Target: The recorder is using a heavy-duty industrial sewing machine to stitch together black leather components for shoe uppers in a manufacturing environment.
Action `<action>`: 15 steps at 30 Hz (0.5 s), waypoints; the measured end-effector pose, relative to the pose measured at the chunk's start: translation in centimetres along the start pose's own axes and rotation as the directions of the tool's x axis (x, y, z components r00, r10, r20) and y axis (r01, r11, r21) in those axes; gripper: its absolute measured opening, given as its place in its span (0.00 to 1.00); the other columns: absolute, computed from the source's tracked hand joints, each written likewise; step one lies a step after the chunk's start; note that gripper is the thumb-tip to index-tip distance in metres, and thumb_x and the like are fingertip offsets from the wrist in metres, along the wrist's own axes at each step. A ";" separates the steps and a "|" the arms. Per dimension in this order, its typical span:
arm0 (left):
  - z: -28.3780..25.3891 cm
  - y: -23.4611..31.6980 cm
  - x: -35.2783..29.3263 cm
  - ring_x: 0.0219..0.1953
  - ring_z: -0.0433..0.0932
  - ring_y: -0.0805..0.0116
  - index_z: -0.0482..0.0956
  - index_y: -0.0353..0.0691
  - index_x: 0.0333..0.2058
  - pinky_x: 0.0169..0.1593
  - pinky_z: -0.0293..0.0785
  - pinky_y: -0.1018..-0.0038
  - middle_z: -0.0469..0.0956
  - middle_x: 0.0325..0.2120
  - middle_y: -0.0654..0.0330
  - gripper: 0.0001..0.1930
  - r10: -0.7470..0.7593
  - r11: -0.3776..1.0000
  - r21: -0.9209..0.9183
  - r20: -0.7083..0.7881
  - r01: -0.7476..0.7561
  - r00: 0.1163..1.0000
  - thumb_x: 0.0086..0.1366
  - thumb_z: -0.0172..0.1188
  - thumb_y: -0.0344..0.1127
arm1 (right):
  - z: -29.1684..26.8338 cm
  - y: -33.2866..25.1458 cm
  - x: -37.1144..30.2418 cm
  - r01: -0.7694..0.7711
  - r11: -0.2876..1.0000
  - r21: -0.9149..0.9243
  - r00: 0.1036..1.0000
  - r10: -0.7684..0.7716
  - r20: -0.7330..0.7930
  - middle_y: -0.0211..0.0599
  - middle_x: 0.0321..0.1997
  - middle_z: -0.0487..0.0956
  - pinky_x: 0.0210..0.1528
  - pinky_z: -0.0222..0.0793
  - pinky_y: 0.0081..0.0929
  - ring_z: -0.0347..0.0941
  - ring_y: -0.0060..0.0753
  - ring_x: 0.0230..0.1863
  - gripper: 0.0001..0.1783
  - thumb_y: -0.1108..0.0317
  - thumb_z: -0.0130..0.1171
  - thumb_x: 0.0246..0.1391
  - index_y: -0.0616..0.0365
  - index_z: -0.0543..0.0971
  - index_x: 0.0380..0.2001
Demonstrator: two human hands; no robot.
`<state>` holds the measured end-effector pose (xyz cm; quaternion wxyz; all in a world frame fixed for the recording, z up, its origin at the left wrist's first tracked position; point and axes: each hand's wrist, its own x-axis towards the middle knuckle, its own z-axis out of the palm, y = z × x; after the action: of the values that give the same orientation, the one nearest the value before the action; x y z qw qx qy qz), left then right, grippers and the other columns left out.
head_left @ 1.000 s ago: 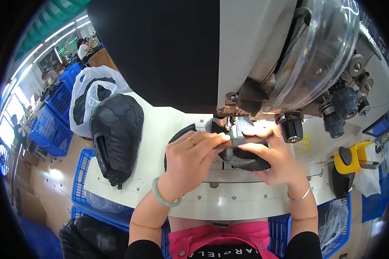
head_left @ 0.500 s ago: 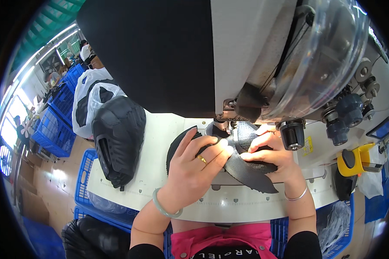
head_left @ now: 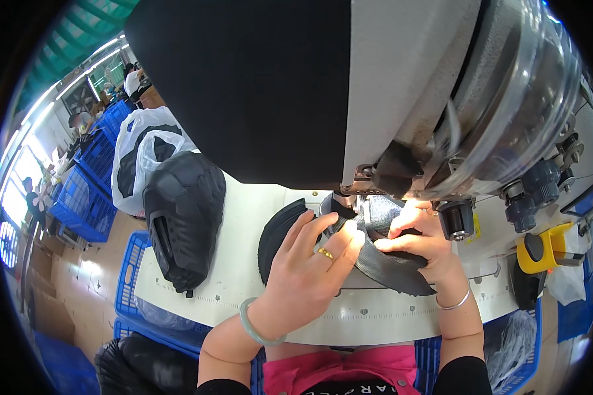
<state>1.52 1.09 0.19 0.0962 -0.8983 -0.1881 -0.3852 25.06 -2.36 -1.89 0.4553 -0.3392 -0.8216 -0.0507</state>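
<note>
A black mesh shoe upper (head_left: 392,268) lies curved under the presser foot of a sewing machine (head_left: 389,99), lit by the machine's lamp. My left hand (head_left: 310,263) pinches its near left edge between thumb and forefinger, with the other fingers stretched over the fabric. On the right, my right hand (head_left: 428,243) grips a fold of the same upper between thumb and fingers. The needle area is partly hidden behind the machine head and my fingertips.
A stack of black shoe uppers (head_left: 184,217) lies on the white table (head_left: 244,296) at the left, before a white plastic bag (head_left: 135,131). Blue crates (head_left: 79,204) stand on the floor beyond. A yellow holder (head_left: 540,250) sits at the right.
The machine and table appear shifted slightly right in view. My left hand has moved right and slightly down, its fingers more spread; my right hand keeps its grip on the upper.
</note>
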 end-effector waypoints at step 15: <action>-0.2 -1.3 1.2 0.48 0.78 0.55 0.82 0.37 0.40 0.53 0.76 0.59 0.78 0.41 0.59 0.17 0.009 0.998 -0.061 0.003 -0.009 1.000 0.49 0.59 0.25 | 0.8 0.1 0.4 -0.030 0.998 -0.058 0.997 0.026 -0.070 0.28 0.37 0.77 0.50 0.66 0.33 0.75 0.34 0.41 0.10 0.68 0.69 0.35 0.51 0.86 0.28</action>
<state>1.59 2.54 1.20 0.0701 -0.9023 -0.1725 -0.3888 24.38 -1.81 -2.08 0.4738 -0.3621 -0.7987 -0.0801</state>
